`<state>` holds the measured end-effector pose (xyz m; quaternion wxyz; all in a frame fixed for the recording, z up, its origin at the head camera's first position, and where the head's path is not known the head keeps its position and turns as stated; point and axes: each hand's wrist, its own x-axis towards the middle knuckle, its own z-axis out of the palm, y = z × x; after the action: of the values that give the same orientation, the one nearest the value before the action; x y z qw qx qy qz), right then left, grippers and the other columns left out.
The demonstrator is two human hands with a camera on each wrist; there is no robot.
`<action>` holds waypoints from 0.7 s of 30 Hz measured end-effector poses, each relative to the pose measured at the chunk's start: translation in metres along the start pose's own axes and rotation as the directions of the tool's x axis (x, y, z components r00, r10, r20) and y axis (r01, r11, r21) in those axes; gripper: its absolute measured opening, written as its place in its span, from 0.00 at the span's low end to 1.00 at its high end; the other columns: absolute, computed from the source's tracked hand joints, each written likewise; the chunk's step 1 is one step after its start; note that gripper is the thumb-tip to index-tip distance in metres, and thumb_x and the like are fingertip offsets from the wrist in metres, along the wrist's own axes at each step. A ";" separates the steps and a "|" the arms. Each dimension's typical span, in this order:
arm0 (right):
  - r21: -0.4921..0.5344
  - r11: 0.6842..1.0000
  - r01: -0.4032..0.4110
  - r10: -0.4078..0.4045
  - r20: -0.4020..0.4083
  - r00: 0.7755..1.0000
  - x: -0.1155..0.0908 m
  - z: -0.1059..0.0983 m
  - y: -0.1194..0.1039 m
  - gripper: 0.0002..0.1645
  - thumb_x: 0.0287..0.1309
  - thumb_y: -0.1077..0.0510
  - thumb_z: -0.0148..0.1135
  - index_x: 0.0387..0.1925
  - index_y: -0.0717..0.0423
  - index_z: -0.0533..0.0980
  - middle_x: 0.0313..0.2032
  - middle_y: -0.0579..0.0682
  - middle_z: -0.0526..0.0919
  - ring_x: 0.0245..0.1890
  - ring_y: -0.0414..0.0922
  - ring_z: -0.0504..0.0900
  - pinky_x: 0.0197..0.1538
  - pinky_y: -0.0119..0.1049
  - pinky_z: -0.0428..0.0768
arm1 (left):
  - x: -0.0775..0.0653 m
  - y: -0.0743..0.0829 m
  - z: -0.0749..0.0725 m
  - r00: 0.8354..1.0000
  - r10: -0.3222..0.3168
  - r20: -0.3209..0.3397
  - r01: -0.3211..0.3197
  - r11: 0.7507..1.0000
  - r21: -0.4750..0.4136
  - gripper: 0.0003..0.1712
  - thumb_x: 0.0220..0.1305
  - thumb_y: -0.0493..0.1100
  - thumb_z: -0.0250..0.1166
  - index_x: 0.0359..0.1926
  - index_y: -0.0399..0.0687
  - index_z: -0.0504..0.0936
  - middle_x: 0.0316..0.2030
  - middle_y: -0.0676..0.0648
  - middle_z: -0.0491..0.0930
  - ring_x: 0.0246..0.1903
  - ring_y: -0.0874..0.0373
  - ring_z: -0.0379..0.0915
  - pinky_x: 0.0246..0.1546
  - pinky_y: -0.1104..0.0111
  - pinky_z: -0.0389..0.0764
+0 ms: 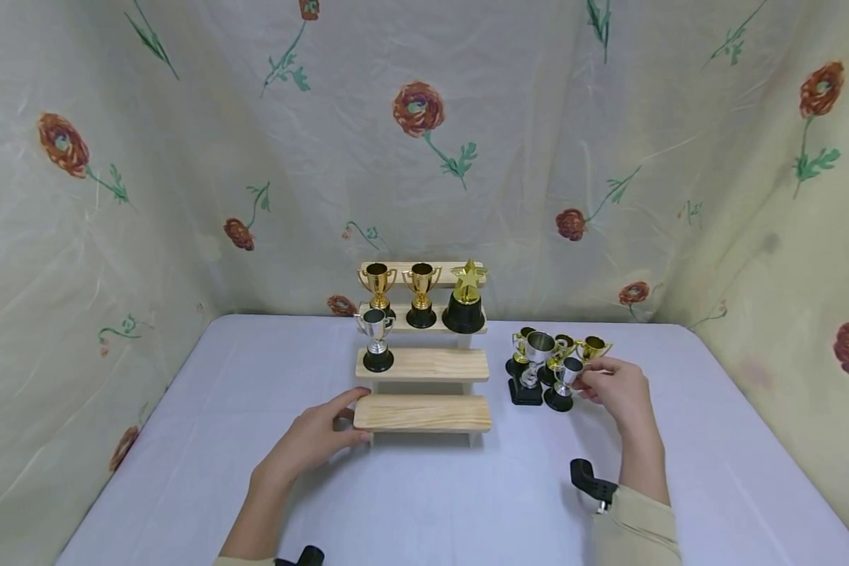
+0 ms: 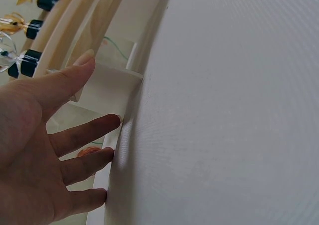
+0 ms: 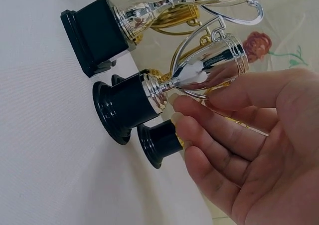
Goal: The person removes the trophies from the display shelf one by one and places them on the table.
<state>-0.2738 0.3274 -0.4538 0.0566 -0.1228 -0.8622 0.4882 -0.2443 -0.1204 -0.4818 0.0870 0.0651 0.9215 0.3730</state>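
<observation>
My right hand (image 1: 619, 389) is at the group of trophies on the right. Its thumb and fingertips pinch the handle of a small silver trophy cup (image 3: 207, 68), whose round black base stands on the table. Beside it stands a larger silver trophy cup (image 1: 540, 346) on a square black base, with several gold trophy cups (image 1: 594, 347) behind. My left hand (image 1: 318, 432) rests at the left end of the lowest step of a wooden tiered stand (image 1: 424, 413). In the left wrist view its thumb lies along the step's edge, its other fingers spread and loosely straight.
Higher on the stand are two gold cups (image 1: 421, 287) and a gold star trophy (image 1: 468, 291) in a row. A silver cup (image 1: 376, 334) stands at the left of the step below. A white cloth covers the table (image 1: 424, 503); flowered curtains (image 1: 495, 157) surround it.
</observation>
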 end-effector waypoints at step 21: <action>-0.047 0.999 0.023 -0.022 0.021 1.000 -0.007 -0.017 -0.008 0.22 0.65 0.57 0.57 0.55 0.68 0.76 0.31 0.52 0.89 0.26 0.37 0.86 0.34 0.31 0.81 | -0.002 0.000 -0.001 1.000 0.008 0.003 -0.008 1.000 0.008 0.39 0.53 0.60 0.74 0.66 0.77 0.70 0.50 0.51 0.85 0.54 0.51 0.78 0.48 0.51 0.77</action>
<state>-0.2646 0.3354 -0.4378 0.0502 -0.1096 -0.8752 0.4685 -0.2427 -0.1218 -0.4809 0.0865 0.0695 0.9225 0.3697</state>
